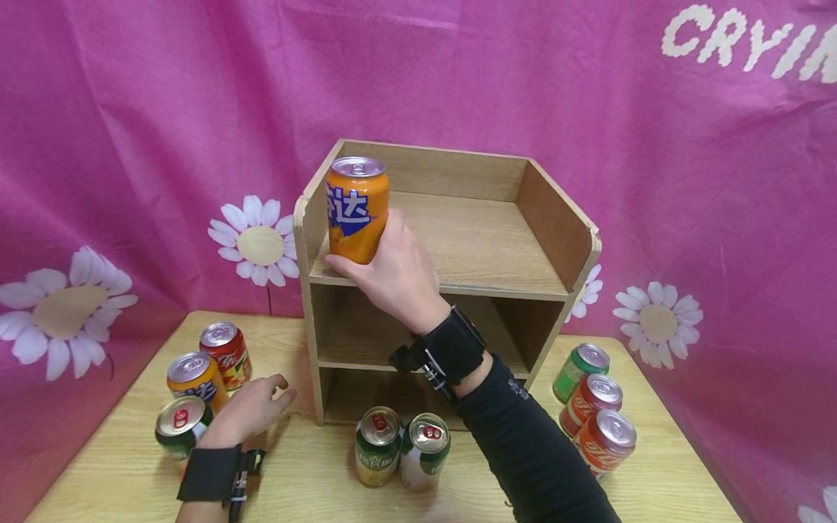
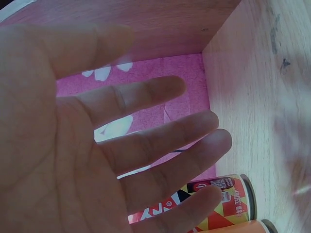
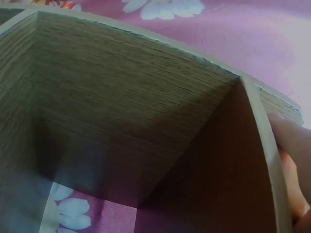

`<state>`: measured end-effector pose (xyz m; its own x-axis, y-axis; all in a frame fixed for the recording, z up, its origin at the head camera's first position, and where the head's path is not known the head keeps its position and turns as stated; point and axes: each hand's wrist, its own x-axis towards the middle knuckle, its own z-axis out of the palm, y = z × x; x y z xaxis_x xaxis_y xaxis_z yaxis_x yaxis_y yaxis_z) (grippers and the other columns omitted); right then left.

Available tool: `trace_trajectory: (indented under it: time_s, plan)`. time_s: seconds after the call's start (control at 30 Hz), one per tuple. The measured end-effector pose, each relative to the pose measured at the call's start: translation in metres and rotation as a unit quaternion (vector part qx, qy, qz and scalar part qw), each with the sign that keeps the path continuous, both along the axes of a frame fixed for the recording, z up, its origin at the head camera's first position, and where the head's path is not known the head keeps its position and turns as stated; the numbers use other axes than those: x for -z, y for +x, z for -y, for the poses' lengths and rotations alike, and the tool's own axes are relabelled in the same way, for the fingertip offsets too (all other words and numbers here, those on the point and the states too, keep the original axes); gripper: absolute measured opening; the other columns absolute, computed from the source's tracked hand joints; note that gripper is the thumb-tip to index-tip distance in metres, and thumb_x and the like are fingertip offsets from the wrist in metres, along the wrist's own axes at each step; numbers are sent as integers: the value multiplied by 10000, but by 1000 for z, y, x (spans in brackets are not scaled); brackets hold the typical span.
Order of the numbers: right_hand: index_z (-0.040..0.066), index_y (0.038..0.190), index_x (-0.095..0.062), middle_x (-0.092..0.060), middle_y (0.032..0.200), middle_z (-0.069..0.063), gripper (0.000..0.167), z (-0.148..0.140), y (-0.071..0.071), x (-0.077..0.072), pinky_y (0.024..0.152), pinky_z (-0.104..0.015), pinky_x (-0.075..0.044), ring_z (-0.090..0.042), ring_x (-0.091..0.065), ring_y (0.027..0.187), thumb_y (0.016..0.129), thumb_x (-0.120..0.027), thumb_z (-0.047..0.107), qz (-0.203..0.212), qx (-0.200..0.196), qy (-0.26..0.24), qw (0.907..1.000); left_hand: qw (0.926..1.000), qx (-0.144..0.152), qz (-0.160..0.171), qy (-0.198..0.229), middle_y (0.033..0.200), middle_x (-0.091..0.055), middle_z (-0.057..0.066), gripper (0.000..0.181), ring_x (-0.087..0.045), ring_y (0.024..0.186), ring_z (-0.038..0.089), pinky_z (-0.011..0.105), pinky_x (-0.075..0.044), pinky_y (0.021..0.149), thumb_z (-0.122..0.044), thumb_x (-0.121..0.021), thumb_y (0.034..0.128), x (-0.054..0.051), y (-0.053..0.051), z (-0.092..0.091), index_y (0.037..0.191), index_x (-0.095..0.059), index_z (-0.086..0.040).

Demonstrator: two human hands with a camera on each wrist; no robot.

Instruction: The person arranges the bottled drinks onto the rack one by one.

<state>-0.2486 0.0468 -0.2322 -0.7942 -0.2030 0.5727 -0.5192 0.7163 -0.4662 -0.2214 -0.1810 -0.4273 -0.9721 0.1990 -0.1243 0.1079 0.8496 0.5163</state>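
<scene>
My right hand grips an orange soda can with a blue label, upright at the left end of the wooden shelf unit's top level. Whether the can's base touches the board is hidden by the thumb. In the right wrist view the fingers show only at the right edge, and the can is mostly hidden. Over the table's left side, my left hand has its fingers extended and holds nothing. Beside it stand a red can, another orange can and a green can.
Two green-and-white cans stand in front of the shelf unit. On the right of the table are a green can and two orange-red cans. A pink cloth with daisies hangs behind.
</scene>
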Motion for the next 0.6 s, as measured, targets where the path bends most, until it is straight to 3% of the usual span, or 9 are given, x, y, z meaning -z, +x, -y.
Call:
trace_trajectory:
  time_s: [0.4,0.6]
  plan:
    - [65,1255,-396,-585,1101,-49,724,-5,-1,-8,814,-290,-462,-149,-574,938,749,-788,404,747,-493,-222,9957,10000,3,46,32,1098,-631,212,384,-586,1022,389,543,-449,845,-265,-512,967,0,1,0,1177,-573,50]
    - [93,1303,-388,-576,1143,-24,741,-8,-1,-10,853,-301,-445,-132,-561,982,764,-759,443,1194,-518,-510,9902,10000,17,48,49,1099,-630,210,397,-586,1022,385,539,-450,845,-276,-510,968,0,0,1,1182,-570,52]
